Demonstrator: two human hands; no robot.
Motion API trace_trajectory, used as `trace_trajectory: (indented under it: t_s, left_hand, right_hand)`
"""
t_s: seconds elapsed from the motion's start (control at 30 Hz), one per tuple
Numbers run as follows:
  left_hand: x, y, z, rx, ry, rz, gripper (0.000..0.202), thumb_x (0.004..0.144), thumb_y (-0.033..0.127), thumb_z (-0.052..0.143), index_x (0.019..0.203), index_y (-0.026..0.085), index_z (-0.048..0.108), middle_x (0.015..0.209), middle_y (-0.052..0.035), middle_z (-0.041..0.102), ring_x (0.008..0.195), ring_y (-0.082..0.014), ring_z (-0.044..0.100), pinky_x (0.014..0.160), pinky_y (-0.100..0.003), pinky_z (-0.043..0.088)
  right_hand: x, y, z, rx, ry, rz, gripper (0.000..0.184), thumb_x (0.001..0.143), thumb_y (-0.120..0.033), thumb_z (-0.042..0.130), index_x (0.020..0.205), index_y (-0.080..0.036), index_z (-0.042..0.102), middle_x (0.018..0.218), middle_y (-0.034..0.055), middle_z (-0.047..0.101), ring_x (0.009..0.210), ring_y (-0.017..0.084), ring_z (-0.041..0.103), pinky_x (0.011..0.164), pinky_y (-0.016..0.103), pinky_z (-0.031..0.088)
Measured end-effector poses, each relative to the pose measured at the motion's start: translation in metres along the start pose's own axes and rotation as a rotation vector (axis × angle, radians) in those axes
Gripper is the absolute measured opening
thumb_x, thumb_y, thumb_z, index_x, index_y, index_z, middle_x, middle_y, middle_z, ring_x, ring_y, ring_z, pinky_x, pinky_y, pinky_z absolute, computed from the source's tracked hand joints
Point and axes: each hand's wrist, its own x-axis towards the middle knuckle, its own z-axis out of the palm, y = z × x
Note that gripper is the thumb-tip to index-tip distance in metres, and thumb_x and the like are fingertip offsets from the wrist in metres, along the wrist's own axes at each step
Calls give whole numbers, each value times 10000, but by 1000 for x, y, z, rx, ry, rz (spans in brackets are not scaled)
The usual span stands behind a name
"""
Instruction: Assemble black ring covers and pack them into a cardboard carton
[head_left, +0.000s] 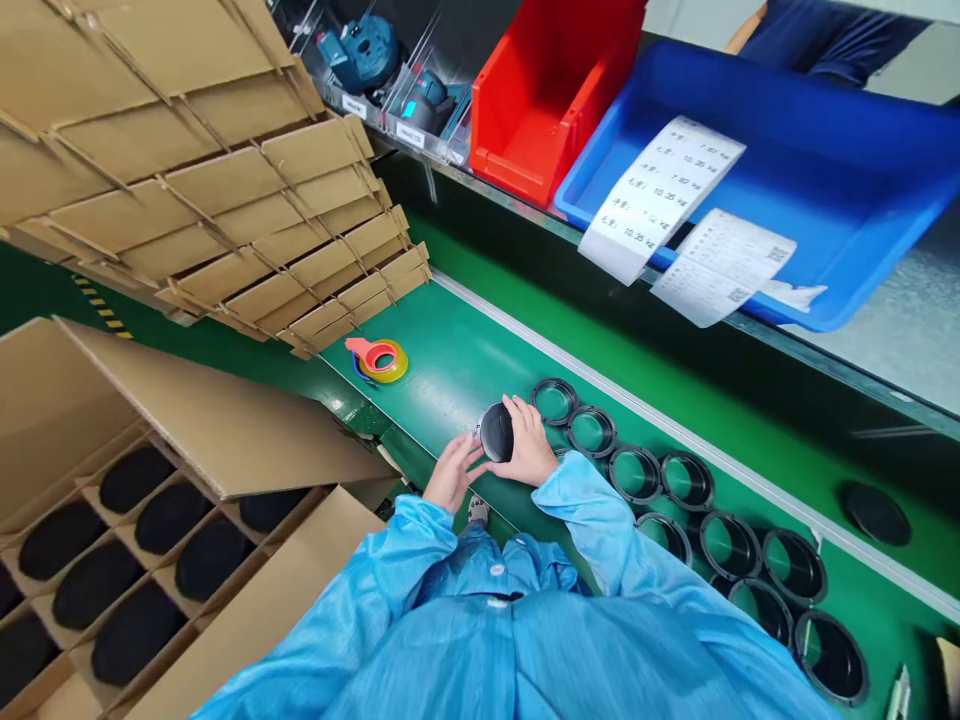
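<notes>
A black round part (495, 432), with a dark disc face and a small tab at its rim, is held above the front edge of the green bench. My right hand (531, 446) wraps around its right side, thumb below and fingers over the top. My left hand (450, 472) has its fingertips at the lower left of the rim, closed against it. To the right of my hands stand several black open rings (636, 474) in staggered rows. The underside of the held part is hidden.
A tape roll with a red holder (382, 361) lies on the bench. At left, an open carton (292, 590) holds black round pieces in dividers; stacked cardboard dividers (217, 210) lean above. A red bin (517, 140), blue tray (847, 310) and paper labels (660, 190) occupy the shelf.
</notes>
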Motion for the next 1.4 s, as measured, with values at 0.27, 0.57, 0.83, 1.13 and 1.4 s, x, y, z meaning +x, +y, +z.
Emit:
trace_trajectory:
  t_s: [0.27, 0.57, 0.83, 1.13, 1.4]
  left_hand:
    - [-48, 29, 75, -432, -412, -183, 522, 949, 529, 487, 1303, 164, 606, 1170, -115, 711, 1183, -300, 620, 1048, -465, 471]
    - [-86, 22, 114, -297, -621, -170, 700, 827, 529, 636, 1448, 230, 507, 1178, -122, 697, 894, -278, 693, 747, -389, 570]
    - [-100, 8, 121, -287, -599, -173, 736, 830, 578, 598, 1478, 255, 465, 1240, -145, 661, 1057, -349, 656, 878, -504, 539]
    - [-111, 6, 123, -323, -563, -203, 721, 850, 598, 572, 1495, 312, 423, 1341, -139, 602, 1155, -393, 609, 997, -681, 424]
    - [-106, 9, 108, -377, -529, -208, 666, 871, 596, 554, 1454, 285, 472, 1341, -145, 603, 1188, -393, 591, 1003, -678, 414]
  right_hand:
    - [-69, -18, -65, 319, 228, -169, 667, 927, -635, 497, 1457, -229, 485, 1617, 106, 282, 1504, 299, 188, 1222, 543, 218]
    - [-109, -7, -88, 313, 348, -130, 687, 1017, -602, 182, 1108, -226, 750, 1531, 89, 420, 1464, 290, 193, 1197, 561, 259]
    - [-137, -18, -106, 509, 457, -112, 661, 1023, -603, 170, 1177, -284, 728, 1508, 47, 448, 1406, 246, 309, 1142, 495, 361]
    - [-142, -19, -102, 635, 433, -49, 716, 1015, -628, 139, 1141, -266, 744, 1453, 54, 508, 1364, 226, 378, 1179, 462, 322]
    - [-132, -22, -92, 642, 400, 32, 742, 1017, -617, 111, 1127, -247, 744, 1433, 58, 530, 1348, 228, 415, 1163, 452, 381]
